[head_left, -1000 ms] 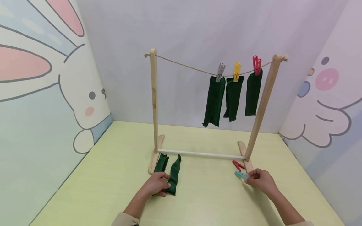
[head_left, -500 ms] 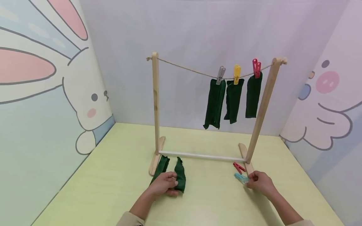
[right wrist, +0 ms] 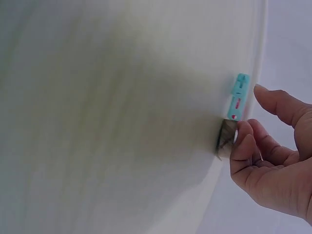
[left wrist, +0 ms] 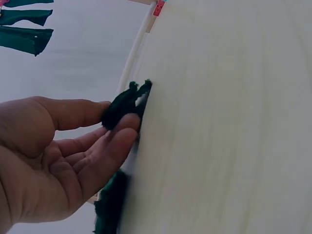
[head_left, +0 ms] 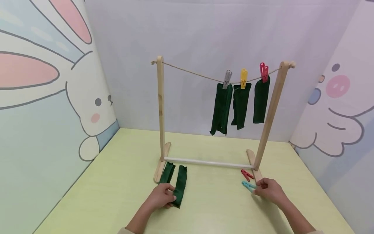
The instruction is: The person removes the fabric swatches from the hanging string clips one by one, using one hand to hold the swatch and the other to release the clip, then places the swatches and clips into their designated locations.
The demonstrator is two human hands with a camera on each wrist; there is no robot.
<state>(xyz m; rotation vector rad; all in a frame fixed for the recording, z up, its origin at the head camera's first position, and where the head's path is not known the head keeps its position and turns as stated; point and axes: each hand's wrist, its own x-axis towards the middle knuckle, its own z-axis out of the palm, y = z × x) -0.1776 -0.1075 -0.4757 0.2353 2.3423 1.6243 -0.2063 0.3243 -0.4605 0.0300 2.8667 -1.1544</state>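
Note:
In the head view, my left hand is at the lower end of a dark green cloth strip. The left wrist view has the thumb and fingertips pinching that strip close over the table. A second green strip lies just left of it, its near end hidden behind the hand. On the right, my right hand is beside a teal clothespin lying on the table. Its thumb and fingers stand apart near the clothespin in the right wrist view.
A wooden frame with a white crossbar carries a sagging rope. Three green strips hang from it under grey, yellow and red clothespins. Another red clothespin lies by the right foot.
My left hand moved right with the green strip, then back left; the strip now lies straighter. My right hand has barely moved, and the teal clothespin has turned slightly, showing both its legs.

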